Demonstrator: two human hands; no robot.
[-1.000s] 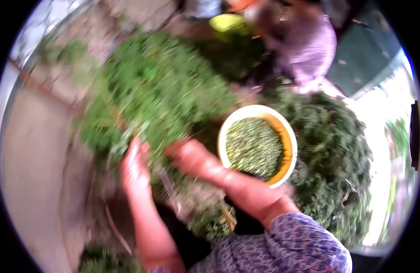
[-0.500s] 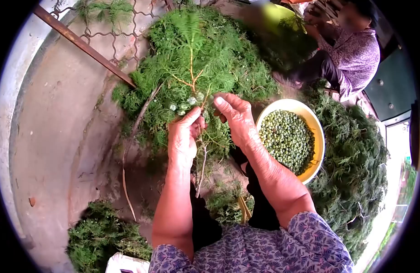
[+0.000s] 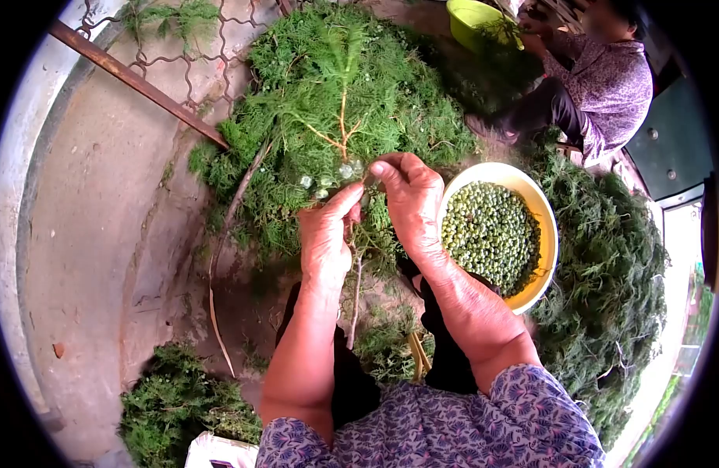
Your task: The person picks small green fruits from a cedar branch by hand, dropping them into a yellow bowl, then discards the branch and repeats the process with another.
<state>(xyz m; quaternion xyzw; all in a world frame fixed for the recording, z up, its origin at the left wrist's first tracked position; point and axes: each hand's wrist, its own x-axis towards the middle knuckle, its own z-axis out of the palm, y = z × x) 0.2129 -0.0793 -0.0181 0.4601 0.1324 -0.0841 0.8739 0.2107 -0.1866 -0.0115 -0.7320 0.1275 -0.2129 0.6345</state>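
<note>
**Head view: two hands on a berried sprig above a heap of foliage**

Head camera, looking down. The left hand is closed around the woody stem of a feathery green sprig, its thumb raised toward a cluster of pale round berries at the fork. The bare lower end of the stem hangs out below the fist. The right hand meets the sprig from the other side with its fingers curled and their tips touching the sprig just beside the berries. The thumb is hidden, so it cannot be told whether this hand pinches anything. The sprig stands nearly upright between the two hands, in front of a large heap of foliage — the same feathery green.

Just right of the right wrist sits a yellow bowl, filled with small green berries. Beyond it lies a darker heap of cuttings, and a smaller pile rests at lower left on the concrete floor. A rusty bar crosses a wire mesh at upper left. At upper right a second person in a purple patterned top sits beside a lime-green bowl — well apart from the hands.
</note>
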